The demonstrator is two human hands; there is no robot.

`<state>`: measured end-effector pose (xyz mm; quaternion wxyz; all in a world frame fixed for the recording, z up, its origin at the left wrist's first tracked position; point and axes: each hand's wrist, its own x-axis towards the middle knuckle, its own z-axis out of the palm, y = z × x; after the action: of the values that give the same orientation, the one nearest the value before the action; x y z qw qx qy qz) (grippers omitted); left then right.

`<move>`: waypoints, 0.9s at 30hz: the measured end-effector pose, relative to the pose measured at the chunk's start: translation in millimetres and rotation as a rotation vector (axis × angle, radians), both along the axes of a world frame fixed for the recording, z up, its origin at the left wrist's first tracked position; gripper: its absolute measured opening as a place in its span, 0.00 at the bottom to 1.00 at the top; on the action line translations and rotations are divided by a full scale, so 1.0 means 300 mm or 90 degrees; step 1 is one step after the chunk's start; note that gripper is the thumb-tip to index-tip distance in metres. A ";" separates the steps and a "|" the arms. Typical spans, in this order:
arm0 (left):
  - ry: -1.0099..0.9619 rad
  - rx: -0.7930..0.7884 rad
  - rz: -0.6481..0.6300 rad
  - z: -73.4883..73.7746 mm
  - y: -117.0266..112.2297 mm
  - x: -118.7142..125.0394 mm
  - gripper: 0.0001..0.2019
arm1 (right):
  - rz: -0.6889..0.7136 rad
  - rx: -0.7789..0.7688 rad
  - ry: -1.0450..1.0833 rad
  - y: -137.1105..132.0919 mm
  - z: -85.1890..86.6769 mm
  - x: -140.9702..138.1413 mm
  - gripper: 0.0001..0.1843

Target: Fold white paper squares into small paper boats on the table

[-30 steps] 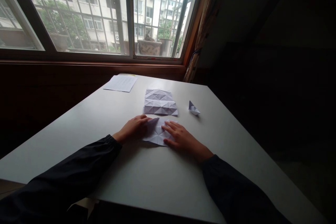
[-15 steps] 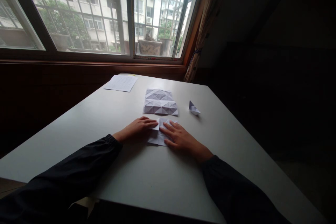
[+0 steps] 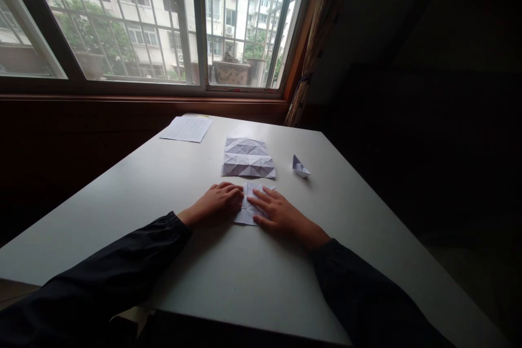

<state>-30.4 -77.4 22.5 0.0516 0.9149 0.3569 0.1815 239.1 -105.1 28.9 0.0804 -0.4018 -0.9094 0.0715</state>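
A small creased white paper (image 3: 248, 206) lies folded on the white table (image 3: 171, 185) in front of me. My left hand (image 3: 216, 204) rests on its left side, fingers curled down and pressing the folded flap. Over the paper's right side my right hand (image 3: 277, 215) lies flat with fingers stretched out. Both sleeves are dark. Just beyond the hands lie two larger creased sheets (image 3: 248, 159), one partly over the other.
A small folded paper boat (image 3: 300, 167) stands to the right of the creased sheets. A printed sheet (image 3: 186, 129) lies at the table's far left corner, near the barred window (image 3: 163, 22). A curtain (image 3: 314, 43) hangs at the right. The room on the right is dark.
My left hand has folded the paper's left flap over toward the middle and now presses it flat. The paper looks narrower. My right hand has stayed nearly still.
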 end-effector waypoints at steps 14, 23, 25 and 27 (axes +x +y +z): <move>0.027 -0.031 0.004 -0.016 0.010 0.006 0.21 | -0.179 0.080 0.030 0.062 -0.017 0.078 0.27; 0.031 -0.035 0.005 0.006 0.002 0.008 0.18 | -0.253 0.131 0.037 0.076 -0.028 0.096 0.26; 0.030 -0.035 0.002 0.009 -0.001 0.008 0.18 | -0.281 0.140 0.044 0.078 -0.034 0.098 0.27; 0.029 -0.032 0.000 0.010 -0.002 0.007 0.19 | -0.308 0.142 0.058 0.080 -0.039 0.101 0.28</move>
<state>-28.2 -78.1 25.6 0.0665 0.9171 0.3625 0.1517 269.3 -81.0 17.2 0.1795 -0.5926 -0.7846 -0.0328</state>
